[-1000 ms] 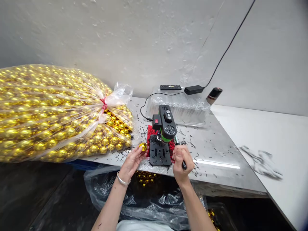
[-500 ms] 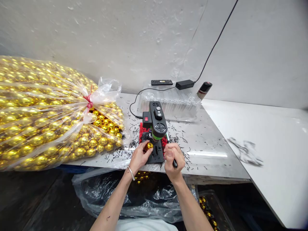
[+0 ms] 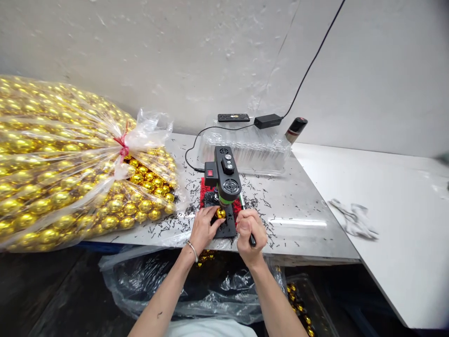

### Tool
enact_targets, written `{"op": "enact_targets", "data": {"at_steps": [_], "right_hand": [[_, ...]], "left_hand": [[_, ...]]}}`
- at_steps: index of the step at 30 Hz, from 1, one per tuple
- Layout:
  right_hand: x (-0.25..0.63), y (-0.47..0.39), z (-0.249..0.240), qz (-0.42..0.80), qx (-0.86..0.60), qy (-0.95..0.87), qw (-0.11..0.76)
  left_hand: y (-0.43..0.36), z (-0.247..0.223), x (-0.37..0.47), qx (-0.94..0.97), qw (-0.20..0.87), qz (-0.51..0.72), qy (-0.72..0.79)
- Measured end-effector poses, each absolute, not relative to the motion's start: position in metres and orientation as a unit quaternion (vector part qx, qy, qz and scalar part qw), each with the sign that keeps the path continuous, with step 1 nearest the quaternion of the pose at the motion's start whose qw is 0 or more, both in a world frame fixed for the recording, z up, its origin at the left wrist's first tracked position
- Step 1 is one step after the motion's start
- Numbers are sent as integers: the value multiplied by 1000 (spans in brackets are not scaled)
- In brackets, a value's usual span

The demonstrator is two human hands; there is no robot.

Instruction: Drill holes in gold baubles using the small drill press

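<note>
A small shiny gold ball (image 3: pixel 220 213) sits at the black base plate (image 3: pixel 228 228) of a small black press-like machine (image 3: pixel 228 174), just under its head. My left hand (image 3: pixel 204 228) has thumb and fingertips closed at the near left side of this ball. My right hand (image 3: pixel 251 234) is wrapped in a fist round the machine's lever handle (image 3: pixel 252 240), whose black end pokes out below the fist. Red material (image 3: pixel 202 193) strewn with black bits shows beneath the machine. The ball's underside and the exact contact with the machine head are hidden.
At left lies a big tied plastic bag (image 3: pixel 63 164) of gold balls. Behind the machine are a clear plastic tray (image 3: pixel 245 154), a power adapter (image 3: pixel 268 121) and a spray can (image 3: pixel 296 129). A glove-like white cloth (image 3: pixel 354 219) lies right. Below hangs an open plastic bag (image 3: pixel 140 281).
The ball has shifted slightly rightward under the machine head, and the left fingertips now sit more at its side. The right hand still grips the lever. The view has shifted slightly.
</note>
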State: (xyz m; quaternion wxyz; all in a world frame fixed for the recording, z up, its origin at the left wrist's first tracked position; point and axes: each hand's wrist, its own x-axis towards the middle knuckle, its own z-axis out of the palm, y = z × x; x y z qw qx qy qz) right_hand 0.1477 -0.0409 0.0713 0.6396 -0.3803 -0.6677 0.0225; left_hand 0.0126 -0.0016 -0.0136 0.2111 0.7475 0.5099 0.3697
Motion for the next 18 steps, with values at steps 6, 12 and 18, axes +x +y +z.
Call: {"op": "enact_targets", "data": {"at_steps": [6,12,18], "right_hand": [[151,-38,51,12,-372,-677,635],[153,-34,24,-23,-372,-684,627],[154,-29,12,-34,-370,-672,640]], "left_hand": [[0,-18,10,751,199,384,500],[-2,-15,11,749,199,379,506],[-2,-15,12,743,204,388,505]]}}
